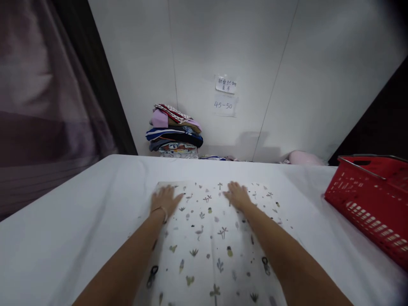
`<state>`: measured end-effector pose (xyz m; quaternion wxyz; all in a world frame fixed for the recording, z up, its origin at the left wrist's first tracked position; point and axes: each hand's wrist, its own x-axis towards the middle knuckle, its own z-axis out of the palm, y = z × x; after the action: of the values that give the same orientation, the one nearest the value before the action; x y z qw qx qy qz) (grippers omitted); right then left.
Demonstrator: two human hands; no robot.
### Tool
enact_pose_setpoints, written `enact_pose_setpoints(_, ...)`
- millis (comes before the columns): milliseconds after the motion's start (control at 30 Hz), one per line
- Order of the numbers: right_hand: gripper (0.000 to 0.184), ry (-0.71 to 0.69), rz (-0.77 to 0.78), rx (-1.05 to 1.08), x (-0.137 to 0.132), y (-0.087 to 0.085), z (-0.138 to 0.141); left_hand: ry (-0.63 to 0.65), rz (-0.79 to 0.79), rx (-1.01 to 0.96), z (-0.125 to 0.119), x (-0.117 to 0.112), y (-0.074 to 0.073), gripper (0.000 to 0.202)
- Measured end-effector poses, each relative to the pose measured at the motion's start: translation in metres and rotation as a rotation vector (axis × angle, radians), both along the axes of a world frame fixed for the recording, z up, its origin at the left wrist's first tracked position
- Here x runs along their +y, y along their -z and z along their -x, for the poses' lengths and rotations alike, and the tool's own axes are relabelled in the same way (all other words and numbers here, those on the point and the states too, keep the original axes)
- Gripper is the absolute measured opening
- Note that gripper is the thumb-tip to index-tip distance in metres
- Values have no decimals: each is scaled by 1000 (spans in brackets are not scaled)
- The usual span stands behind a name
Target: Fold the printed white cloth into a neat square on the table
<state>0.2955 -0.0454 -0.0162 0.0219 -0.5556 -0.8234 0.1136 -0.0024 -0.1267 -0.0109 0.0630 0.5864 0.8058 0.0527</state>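
Note:
A white cloth printed with small plants, flamingos and pineapples lies spread flat on the white table. My left hand lies palm down on the cloth's far left corner, fingers stretched out, a thin band at the wrist. My right hand rests flat on the cloth near its far edge, fingers out. Both forearms reach across the cloth from the near side. Neither hand holds anything.
A red plastic basket with a metal handle stands at the table's right edge. A pile of folded clothes sits against the white wall at the back. Two paper notes hang on the wall. A pink item lies back right.

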Motion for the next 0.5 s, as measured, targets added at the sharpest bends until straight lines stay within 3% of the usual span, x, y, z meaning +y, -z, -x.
enact_pose_setpoints(133,63,295,-33,-116,32,11,-89,-119,-11,-1,60,-5,5,70)
enact_pose_setpoints(233,58,378,-88,-84,37,14,-135,-138,-55,10,77,-3,2,64)
enact_pose_setpoints(400,52,552,-87,8,41,3,-154,-222,-81,-93,77,26,-13,65)
enact_pose_setpoints(500,49,633,-18,52,51,-7,-150,-277,32,-182,79,51,-18,64)
